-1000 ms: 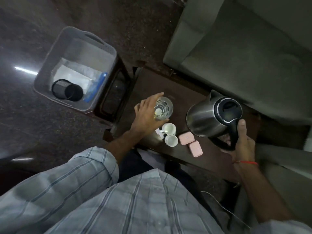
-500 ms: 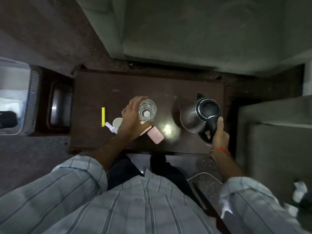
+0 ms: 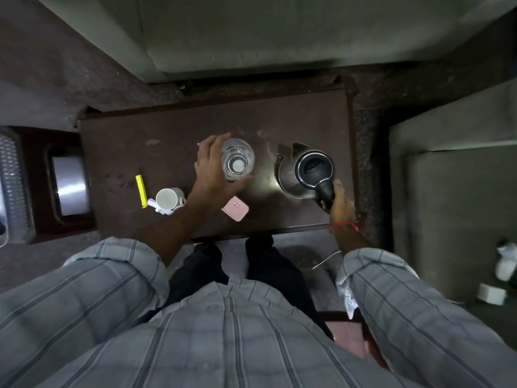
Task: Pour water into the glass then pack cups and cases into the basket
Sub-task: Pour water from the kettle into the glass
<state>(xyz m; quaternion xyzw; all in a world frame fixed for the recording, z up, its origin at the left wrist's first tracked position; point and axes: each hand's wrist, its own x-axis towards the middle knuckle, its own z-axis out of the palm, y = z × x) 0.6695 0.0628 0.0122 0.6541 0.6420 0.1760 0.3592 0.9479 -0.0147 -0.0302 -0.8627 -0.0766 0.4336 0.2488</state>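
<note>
Clear glass (image 3: 237, 160), brushed-steel kettle (image 3: 291, 177) with black plastic lid, on a scuffed dark wooden table (image 3: 167, 130).

Readable text: none anywhere in view.
Pink case (image 3: 235, 208): a small red mark on its lid, too small to read.
Kettle (image 3: 306, 170): no legible brand or label.
Yellow strip (image 3: 141, 191): no legible print.

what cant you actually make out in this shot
- Basket: cut off by the left edge of the head view; its contents don't show.
- Second cup and second case: if on the table, hidden under the left hand and forearm; only one white cup and one pink case show.
- Water level in the glass: unreadable from straight above.
- Kettle handle: mostly covered by the right hand.
</note>
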